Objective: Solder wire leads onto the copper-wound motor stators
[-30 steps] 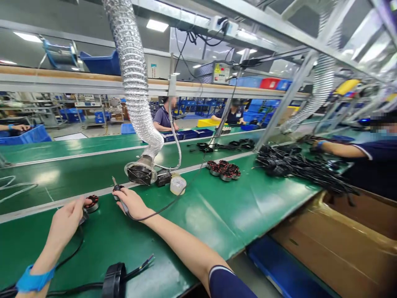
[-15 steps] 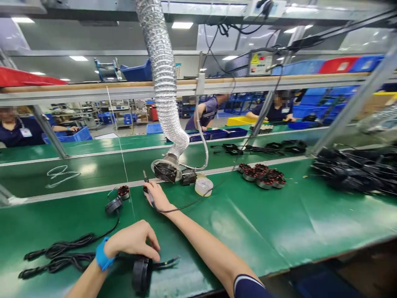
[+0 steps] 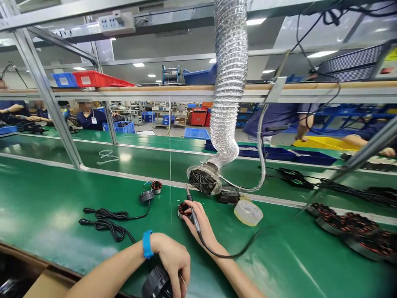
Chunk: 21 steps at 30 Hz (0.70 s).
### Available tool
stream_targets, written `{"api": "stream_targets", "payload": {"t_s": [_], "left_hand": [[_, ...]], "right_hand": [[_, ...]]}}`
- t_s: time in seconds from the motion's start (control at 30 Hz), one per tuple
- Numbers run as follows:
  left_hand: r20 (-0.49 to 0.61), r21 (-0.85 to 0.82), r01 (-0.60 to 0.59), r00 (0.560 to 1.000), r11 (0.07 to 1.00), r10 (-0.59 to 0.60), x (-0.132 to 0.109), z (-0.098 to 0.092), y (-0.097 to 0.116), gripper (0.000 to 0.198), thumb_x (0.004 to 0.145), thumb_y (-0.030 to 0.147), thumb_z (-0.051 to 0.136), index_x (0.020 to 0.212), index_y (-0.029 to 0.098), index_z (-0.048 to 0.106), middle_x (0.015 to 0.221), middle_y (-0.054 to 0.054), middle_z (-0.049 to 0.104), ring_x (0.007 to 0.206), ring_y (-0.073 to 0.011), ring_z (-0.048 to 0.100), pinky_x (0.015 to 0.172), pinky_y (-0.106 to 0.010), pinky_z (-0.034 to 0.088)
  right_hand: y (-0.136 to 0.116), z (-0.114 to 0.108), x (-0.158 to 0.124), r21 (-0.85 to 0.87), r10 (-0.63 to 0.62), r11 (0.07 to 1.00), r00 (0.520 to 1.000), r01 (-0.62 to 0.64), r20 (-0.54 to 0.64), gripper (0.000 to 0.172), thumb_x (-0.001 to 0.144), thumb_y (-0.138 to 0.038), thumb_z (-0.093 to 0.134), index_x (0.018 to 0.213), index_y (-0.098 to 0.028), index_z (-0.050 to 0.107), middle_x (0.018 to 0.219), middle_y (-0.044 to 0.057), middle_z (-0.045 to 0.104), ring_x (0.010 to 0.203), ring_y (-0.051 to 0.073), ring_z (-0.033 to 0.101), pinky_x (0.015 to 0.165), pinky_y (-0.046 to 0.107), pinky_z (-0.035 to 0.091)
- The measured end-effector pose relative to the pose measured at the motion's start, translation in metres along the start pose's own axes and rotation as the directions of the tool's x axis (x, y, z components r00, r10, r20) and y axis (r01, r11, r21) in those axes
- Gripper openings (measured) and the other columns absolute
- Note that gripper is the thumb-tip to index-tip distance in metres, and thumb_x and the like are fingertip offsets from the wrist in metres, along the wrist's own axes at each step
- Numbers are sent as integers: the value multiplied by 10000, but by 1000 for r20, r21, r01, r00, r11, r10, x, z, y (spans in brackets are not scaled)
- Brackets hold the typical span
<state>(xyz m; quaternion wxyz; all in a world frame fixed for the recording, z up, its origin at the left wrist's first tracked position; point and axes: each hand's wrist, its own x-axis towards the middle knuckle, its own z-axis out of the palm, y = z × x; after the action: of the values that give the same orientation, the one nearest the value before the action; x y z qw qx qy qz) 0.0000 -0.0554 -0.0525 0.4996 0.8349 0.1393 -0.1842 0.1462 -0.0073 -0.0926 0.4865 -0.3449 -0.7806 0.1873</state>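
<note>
My right hand [image 3: 200,223] holds a soldering iron [image 3: 194,216], its tip pointing up and away, and its thumb and fingers also grip a stator with red-black windings [image 3: 181,211]. My left hand [image 3: 173,256], with a blue wristband, is bent down with its fingers curled against a black round housing [image 3: 156,282] at the bottom edge. A thin pale wire [image 3: 183,281] shows beside these fingers; their tips are partly hidden. Further back, another stator [image 3: 156,187] sits by a second black housing [image 3: 147,195] with a cable.
Coiled black cables [image 3: 111,223] lie on the green bench at left. A fan on a silver duct [image 3: 204,181] stands ahead, beside a roll of clear tape [image 3: 248,212]. More stators [image 3: 356,231] are grouped at right. A taut thin line [image 3: 170,165] hangs from the shelf. Co-workers sit beyond.
The view has turned left, shifting the scene rightward. My right hand has come nearer, and the stator in its fingers now shows. My left hand's fingers now point down beside the housing.
</note>
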Motion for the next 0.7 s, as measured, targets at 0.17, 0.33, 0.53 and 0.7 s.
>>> {"api": "stream_targets", "payload": {"t_s": [0.17, 0.33, 0.53, 0.7], "left_hand": [[97, -46, 8, 995, 999, -4, 3, 6, -2, 205, 554, 333, 893, 691, 255, 762, 732, 63, 749, 801, -178, 715, 670, -184, 492], [69, 28, 24, 997, 999, -26, 8, 16, -3, 182, 551, 279, 890, 641, 262, 732, 678, 75, 732, 759, -166, 715, 654, -191, 487], [3, 82, -64, 998, 995, 64, 3, 24, 6, 205, 573, 269, 861, 552, 230, 661, 560, 70, 655, 557, -135, 628, 507, -208, 414], [-510, -175, 1, 855, 985, -92, -43, -10, 22, 204, 760, 371, 703, 750, 168, 713, 633, 22, 643, 566, -106, 519, 535, -199, 374]], "right_hand": [[-10, -1, -1, 27, 37, 999, 998, -36, -42, 419, 847, -127, 547, 1242, -259, 498, 1078, 70, 532, 898, 183, 655, 865, 365, 555], [-12, -3, -2, 74, 49, 996, 998, -47, -35, 429, 864, -115, 531, 1262, -270, 486, 1117, 72, 505, 880, 161, 652, 871, 353, 554], [-8, -5, -6, 38, 77, 996, 997, -77, -5, 461, 867, -113, 556, 1288, -286, 482, 1169, 77, 504, 957, 176, 629, 907, 361, 533], [-9, -7, -4, -5, 77, 997, 997, -77, -8, 476, 851, -119, 580, 1289, -284, 490, 1178, 78, 525, 1002, 199, 620, 935, 391, 518]]}}
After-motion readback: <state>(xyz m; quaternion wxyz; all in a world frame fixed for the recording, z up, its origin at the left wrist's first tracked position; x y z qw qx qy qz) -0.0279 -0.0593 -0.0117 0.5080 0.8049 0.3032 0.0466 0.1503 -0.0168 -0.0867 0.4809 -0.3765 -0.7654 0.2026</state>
